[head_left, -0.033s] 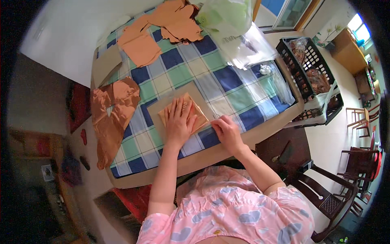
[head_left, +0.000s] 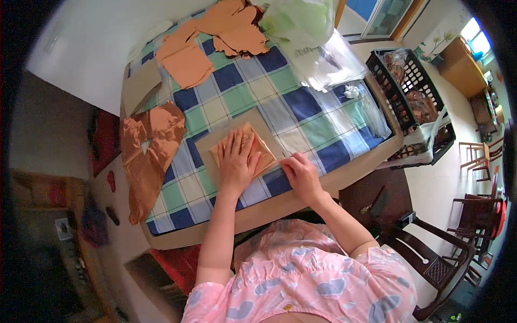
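On the checked cloth, a square grey-beige board lies under a copper-coloured foil sheet folded into a flat square. My left hand rests flat on the foil, fingers stretched out and pressing its top. At the right corner my right hand is closed in a pinch on a thin drawn-out edge of the foil. The fingertips hide exactly what is between them. A larger crumpled copper foil sheet lies to the left and hangs over the edge.
More copper sheets and a second board lie at the far side. Clear plastic bags and a pale green bag sit far right. Black crates stand beside the padded edge; a dark wooden chair is near right.
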Demonstrator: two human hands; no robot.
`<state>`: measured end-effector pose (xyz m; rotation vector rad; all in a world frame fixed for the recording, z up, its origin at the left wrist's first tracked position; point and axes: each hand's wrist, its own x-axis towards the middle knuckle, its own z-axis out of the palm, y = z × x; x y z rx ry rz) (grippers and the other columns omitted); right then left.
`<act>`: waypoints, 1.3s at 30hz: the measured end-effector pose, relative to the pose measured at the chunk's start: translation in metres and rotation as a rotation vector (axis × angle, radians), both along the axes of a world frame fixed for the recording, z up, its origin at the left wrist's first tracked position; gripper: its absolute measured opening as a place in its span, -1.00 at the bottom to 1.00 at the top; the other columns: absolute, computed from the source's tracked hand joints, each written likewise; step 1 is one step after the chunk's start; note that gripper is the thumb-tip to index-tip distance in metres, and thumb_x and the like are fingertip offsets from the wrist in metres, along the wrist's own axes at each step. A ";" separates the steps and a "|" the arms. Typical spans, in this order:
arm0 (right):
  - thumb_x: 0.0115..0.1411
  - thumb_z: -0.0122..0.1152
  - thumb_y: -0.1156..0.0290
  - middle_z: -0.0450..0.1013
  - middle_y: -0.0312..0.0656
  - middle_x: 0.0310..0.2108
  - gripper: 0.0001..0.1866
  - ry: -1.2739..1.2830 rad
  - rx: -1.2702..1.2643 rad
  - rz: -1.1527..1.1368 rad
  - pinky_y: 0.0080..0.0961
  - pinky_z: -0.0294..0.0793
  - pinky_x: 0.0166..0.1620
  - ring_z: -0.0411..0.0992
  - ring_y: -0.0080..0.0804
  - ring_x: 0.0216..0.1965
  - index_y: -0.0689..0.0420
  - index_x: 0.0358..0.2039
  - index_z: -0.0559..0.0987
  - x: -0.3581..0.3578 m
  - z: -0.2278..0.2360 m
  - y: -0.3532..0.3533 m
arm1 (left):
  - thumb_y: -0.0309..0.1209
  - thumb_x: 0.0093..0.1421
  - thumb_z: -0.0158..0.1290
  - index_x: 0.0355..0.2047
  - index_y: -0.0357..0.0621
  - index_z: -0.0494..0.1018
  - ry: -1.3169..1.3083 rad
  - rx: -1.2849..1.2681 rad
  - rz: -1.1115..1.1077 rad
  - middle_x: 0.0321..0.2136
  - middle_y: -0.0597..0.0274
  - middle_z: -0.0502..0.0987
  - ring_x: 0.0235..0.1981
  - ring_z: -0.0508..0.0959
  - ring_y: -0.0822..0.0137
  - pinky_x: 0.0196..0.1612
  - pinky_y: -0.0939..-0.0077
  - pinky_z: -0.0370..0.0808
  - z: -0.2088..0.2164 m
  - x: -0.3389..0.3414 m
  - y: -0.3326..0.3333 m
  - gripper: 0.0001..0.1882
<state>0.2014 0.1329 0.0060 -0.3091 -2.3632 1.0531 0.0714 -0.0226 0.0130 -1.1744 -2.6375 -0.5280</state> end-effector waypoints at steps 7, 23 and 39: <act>0.13 0.23 0.58 0.42 -0.14 -0.44 -0.85 -0.022 -0.074 -0.085 -0.52 0.42 -0.43 0.43 -0.34 -0.53 0.15 -0.25 0.59 0.028 0.005 0.010 | -0.11 0.25 -0.01 0.21 0.00 0.31 -0.032 0.010 0.002 0.26 0.06 0.23 0.28 0.19 0.00 0.26 -0.02 0.02 0.000 0.001 -0.002 -0.46; 0.10 0.18 0.61 0.42 -0.12 -0.36 -0.83 -0.019 0.059 0.245 -0.34 0.44 -0.25 0.43 -0.11 -0.30 0.15 -0.27 0.58 0.001 0.010 0.034 | -0.10 0.27 -0.05 0.22 0.03 0.30 -0.011 -0.008 -0.007 0.27 0.07 0.22 0.29 0.17 0.00 0.29 -0.04 -0.03 -0.007 0.000 -0.001 -0.47; 0.07 0.23 0.64 0.40 -0.18 -0.45 -0.79 0.079 0.070 0.051 -0.40 0.43 -0.38 0.42 -0.25 -0.43 0.13 -0.26 0.60 0.005 0.003 0.010 | -0.08 0.26 -0.03 0.23 0.07 0.29 -0.079 -0.011 0.015 0.30 0.10 0.17 0.34 0.09 0.00 0.31 -0.11 -0.04 0.000 0.000 -0.003 -0.45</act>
